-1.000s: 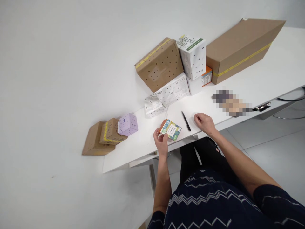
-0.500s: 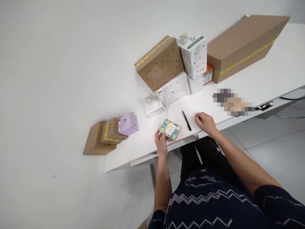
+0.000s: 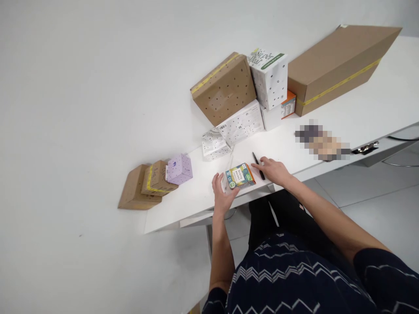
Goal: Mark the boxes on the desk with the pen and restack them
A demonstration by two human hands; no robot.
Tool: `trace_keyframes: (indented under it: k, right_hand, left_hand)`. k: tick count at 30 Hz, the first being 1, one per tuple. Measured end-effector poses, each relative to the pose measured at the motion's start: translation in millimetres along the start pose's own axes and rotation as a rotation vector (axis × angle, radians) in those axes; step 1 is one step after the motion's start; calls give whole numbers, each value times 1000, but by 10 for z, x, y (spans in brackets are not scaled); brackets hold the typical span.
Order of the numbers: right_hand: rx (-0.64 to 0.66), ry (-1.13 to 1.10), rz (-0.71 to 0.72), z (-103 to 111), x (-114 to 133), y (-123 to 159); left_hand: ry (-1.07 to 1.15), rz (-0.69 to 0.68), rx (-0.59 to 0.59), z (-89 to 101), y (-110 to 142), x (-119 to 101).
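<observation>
Moved since the earlier frame: left hand [image 3: 223,200] is spread wider; small printed box [image 3: 241,175] has turned, its orange end now toward the right; right hand [image 3: 275,171] has come leftward to the pen [image 3: 255,158].
Cartons at the far left: brown carton [image 3: 135,187] and taped carton [image 3: 155,180] sit close together, with lilac box [image 3: 180,170] at their right.
Left fingers: parted and curved around the box's left end, thumb at its near edge (whether they press on it, I cannot tell).
Small printed box: between the hands, near the table's front edge, on the tabletop or just above it. Likely light, thin card, fairly stiff but crushable at the faces, perhaps a little slick; opposite edges near the corners look the best hold.
Right fingers: forefinger stretched toward the box's orange end, the rest loosely curled over the pen; contact with either is unclear.
Stack behind: spotted brown carton [image 3: 225,93] rests on white boxes, tall white box [image 3: 271,80] beside it, long carton [image 3: 340,61] farther right.
Table: smooth, white, narrow [image 3: 196,196] (a pixelated patch hides something right of the right hand).
Room: pale wall [image 3: 81,109] behind, light floor [image 3: 376,192] at right.
</observation>
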State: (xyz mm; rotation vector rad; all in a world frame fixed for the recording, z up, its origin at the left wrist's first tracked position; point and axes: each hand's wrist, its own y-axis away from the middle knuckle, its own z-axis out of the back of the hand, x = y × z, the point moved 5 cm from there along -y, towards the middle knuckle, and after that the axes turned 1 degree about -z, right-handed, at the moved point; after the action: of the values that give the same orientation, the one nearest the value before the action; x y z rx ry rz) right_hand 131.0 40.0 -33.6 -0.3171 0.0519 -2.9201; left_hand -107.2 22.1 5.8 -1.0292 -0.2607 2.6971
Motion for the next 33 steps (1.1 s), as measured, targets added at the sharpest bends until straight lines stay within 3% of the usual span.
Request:
trace_keyframes:
  k: [3,6,11,14,18,24,29,33]
  right_hand:
    - [61,21,24,-8,43,-36]
    - [70,-11,2,-29,17,-33]
    - [56,-51,-94,-16,-29,-11]
    - [106,-35,-110,23,3,-42]
    - [137,-12,-101,56,7,-93]
    - [111,-2,-91,-14,-59,-119]
    - [52,-36,-147,-12,-93,-157]
    - [-23,-68,-202,62,-134,-157]
  left_hand:
    - [-81,-134,201,-57,-78,-140]
    - [-87,-123,263,-132,-147,-199]
    - [-108,108,68,-171,-122,-277]
    - [-65,164,54,-187,-34,-340]
    - [9,141,55,-192,52,-315]
    - [-2,44,-50,-270,108,-259]
    - [-39,-48,-52,-354,165,-394]
    - [-176,-106,-125,-335,192,-471]
